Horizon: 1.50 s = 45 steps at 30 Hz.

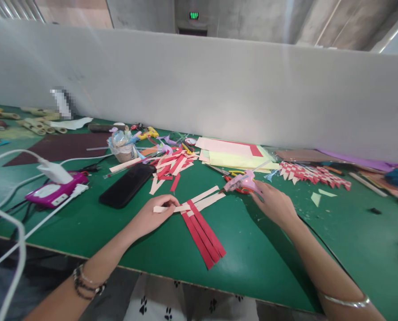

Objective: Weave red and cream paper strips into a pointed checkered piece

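Red paper strips [205,236] lie side by side on the green table, woven at their upper end with cream strips [208,200] that run off to the upper right. At the left of this weave, my left hand [157,214] pinches a cream paper strip [182,208], whose short end sticks out past the fingers. My right hand [275,203] is closed round the handle of a pink hot glue gun [241,181]. The gun's nozzle points left, close to the far ends of the cream strips. Scissors with orange-red handles lie partly hidden behind the gun.
Left of the weave lie a black phone [127,185] and a purple power strip [56,191] with white cables. Behind are a heap of red and cream strips [177,162], a cup [122,154] of supplies and stacked paper sheets [232,158]. Woven red-and-white pieces [314,174] lie right.
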Each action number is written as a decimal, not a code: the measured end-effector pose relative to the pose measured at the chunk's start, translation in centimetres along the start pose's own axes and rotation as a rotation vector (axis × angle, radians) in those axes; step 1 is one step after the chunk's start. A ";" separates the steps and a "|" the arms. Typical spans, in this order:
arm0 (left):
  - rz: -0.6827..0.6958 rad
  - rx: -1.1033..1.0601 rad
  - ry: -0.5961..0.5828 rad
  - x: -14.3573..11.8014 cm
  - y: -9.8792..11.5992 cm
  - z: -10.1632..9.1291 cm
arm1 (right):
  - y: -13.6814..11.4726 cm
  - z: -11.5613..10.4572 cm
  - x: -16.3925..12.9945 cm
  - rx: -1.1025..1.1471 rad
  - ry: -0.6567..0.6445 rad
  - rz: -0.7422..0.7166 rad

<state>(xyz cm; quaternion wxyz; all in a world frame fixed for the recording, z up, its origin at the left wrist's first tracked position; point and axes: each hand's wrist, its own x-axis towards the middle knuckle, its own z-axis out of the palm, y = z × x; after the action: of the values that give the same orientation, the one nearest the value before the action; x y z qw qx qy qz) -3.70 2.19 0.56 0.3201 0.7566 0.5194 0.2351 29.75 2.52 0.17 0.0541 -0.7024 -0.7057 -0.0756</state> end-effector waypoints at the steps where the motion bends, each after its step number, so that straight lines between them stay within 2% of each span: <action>1: -0.003 -0.001 0.001 0.0 0.0 0.0 | 0.0 -0.1 0.0 -0.005 0.001 0.003; 8: -0.006 -0.017 0.006 -0.1 0.0 0.0 | 0.4 0.1 0.0 -0.011 0.010 0.011; 12: -0.015 -0.031 0.001 0.0 -0.4 0.0 | 1.3 -0.3 -0.1 0.000 0.060 0.082; 17: 0.000 -0.060 -0.003 -0.1 -1.0 0.3 | 4.6 -1.3 -1.8 -0.003 0.068 0.254; 20: 0.026 -0.077 -0.014 -0.1 -1.1 0.4 | 7.3 -0.8 -3.8 -0.004 0.024 0.375; 24: 0.062 -0.090 -0.041 -0.1 -0.6 0.3 | 9.2 0.2 -5.9 0.016 -0.090 0.398; 26: 0.092 -0.100 -0.046 -0.1 -0.2 0.1 | 8.3 -0.1 -6.2 -0.049 -0.056 0.378; 28: 0.108 -0.113 -0.046 -0.1 0.1 0.1 | 5.9 -1.0 -6.1 -0.177 0.092 0.314; 29: 0.109 -0.116 -0.045 -0.2 0.2 0.0 | 4.2 -1.5 -5.8 -0.193 0.162 0.227; 30: 0.107 -0.116 -0.044 -0.2 0.2 0.0 | 2.3 -1.9 -5.5 -0.153 0.183 0.082; 33: 0.105 -0.100 -0.036 -0.3 0.2 0.1 | -3.8 -2.3 -4.5 -0.038 0.108 -0.254; 34: 0.102 -0.096 -0.036 -0.4 0.2 0.1 | -5.6 -2.0 -4.2 0.052 0.061 -0.429; 35: 0.099 -0.094 -0.038 -0.4 0.2 0.2 | -7.0 -1.7 -3.9 0.118 0.035 -0.530; 36: 0.094 -0.094 -0.044 -0.4 0.2 0.2 | -8.1 -1.3 -3.7 0.162 0.029 -0.570; 39: 0.082 -0.104 -0.062 -0.5 0.3 0.4 | -9.6 -0.2 -3.2 0.250 0.002 -0.613; 45: 0.084 -0.120 -0.073 -0.8 0.7 0.6 | -9.0 0.4 -3.4 0.263 0.013 -0.616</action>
<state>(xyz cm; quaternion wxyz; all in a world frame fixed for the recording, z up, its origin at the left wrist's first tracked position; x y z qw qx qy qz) -3.09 1.14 0.67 0.3733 0.7652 0.4603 0.2513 20.76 -0.81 -1.10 0.1233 -0.4428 -0.8881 -0.0012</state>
